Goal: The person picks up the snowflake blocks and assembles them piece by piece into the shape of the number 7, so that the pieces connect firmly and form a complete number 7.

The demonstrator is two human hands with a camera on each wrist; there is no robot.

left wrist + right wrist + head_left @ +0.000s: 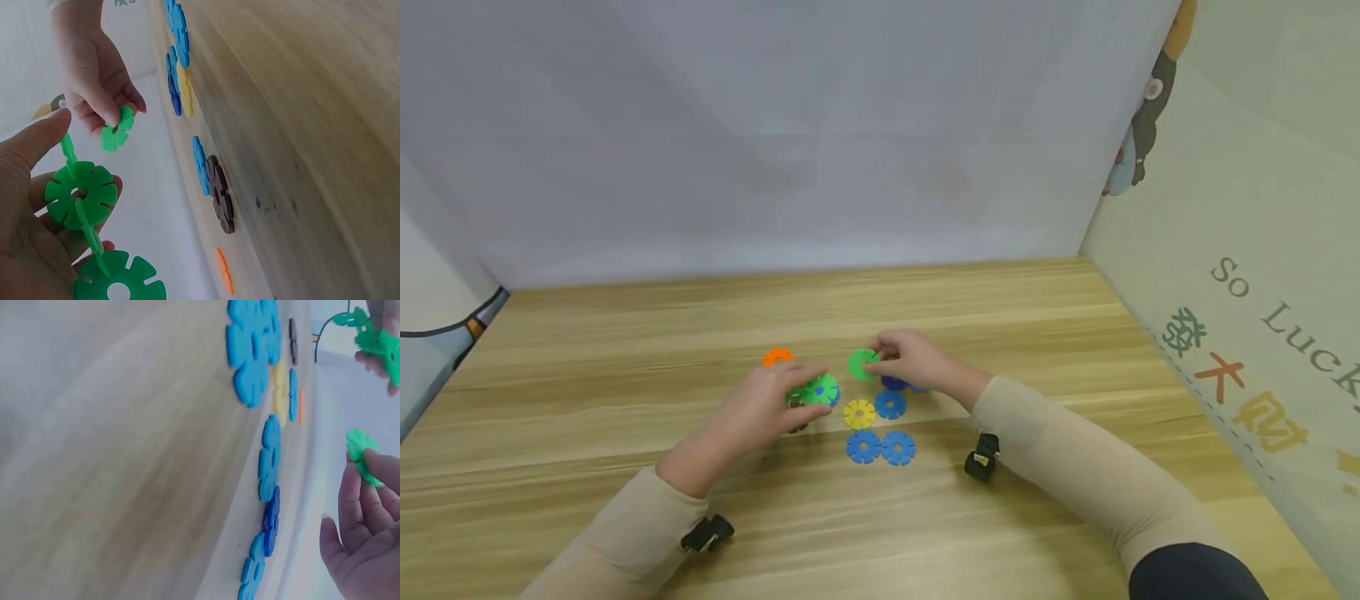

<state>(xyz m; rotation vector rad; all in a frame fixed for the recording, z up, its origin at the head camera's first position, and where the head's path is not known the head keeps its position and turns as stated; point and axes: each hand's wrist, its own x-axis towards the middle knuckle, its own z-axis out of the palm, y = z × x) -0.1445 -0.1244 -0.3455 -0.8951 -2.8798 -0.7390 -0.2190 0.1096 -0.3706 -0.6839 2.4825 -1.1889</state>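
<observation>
My left hand holds a short chain of green notched plastic discs, slotted into one another at right angles. Its thumb reaches the upper end of the chain, while the other fingers lie behind. Across from it, my right hand pinches a single green notched disc between thumb and fingers. That disc is apart from the chain, and both are raised off the table. Beneath the left hand, a brown disc and a blue disc lie partly covered in the head view.
On the wooden table lie a yellow disc, several blue discs, a dark blue disc and an orange disc. A pale wall stands behind the table, and a printed one to the right.
</observation>
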